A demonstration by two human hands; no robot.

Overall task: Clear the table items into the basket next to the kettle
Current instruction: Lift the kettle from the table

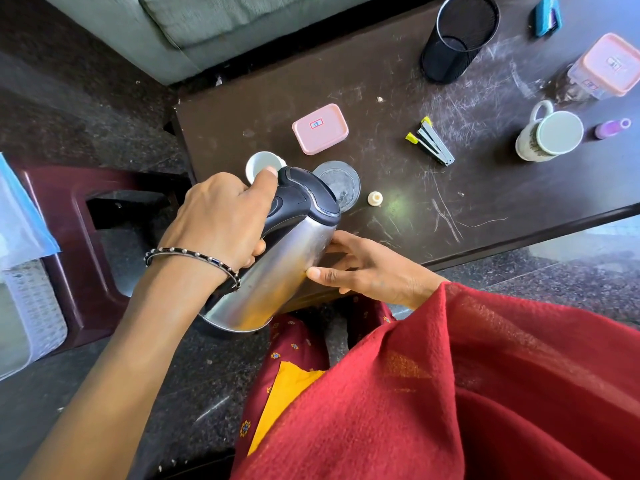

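Dark table [485,209] spread right and far. Steel kettle [277,265] held tilted off near-left table corner, above floor. Handle clenched by left hand [221,220], thumb on lid. Body touched by right hand [367,268], fingers straight. White basket [34,306] seen far left beside stool [86,258]. Mug [549,135], pink box [320,128], stapler [433,140] lying well apart on table.

A thin black bangle [194,263] studded with silver beads circled the wrist of the left hand [221,216]; that arm was bare. At 4 o'clock a red woven shawl [502,375] reached the right hand [367,268]. At 6 o'clock lay maroon cloth [298,341] printed with small yellow-and-blue flowers, beside a plain yellow panel [287,393].
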